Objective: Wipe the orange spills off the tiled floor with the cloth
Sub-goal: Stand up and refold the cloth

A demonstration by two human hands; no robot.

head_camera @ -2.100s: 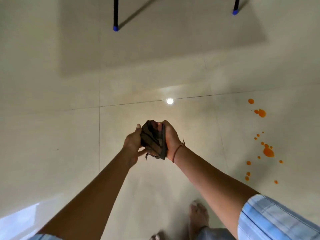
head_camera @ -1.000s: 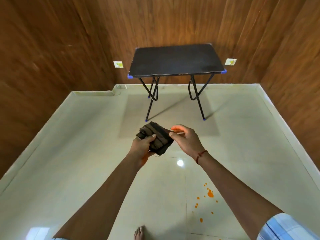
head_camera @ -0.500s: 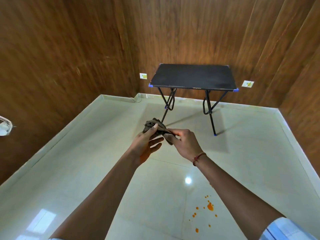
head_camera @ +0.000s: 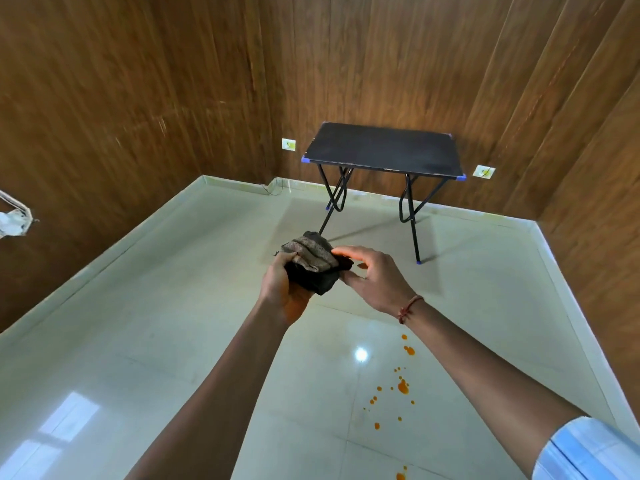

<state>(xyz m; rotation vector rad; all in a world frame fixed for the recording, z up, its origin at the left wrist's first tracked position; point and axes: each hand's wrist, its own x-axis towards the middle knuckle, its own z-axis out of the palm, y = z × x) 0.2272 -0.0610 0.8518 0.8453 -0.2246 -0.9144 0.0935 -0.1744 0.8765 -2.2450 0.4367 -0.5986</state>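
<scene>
Folded cloth held in both hands, high above the spill

The dark cloth [head_camera: 313, 266] is bunched in the left hand [head_camera: 282, 291], its grip clamped on it; the right hand [head_camera: 375, 277] pinches its edge between thumb and fingers. Orange spills [head_camera: 401, 388] dot the tiled floor [head_camera: 173, 323] below the right forearm. A black folding table [head_camera: 382, 150] stands by the wood-panelled wall [head_camera: 138, 81].

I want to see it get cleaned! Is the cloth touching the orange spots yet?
Apart. In the head view the cloth is held up in both hands, well above the floor; the spots lie untouched below.
</scene>
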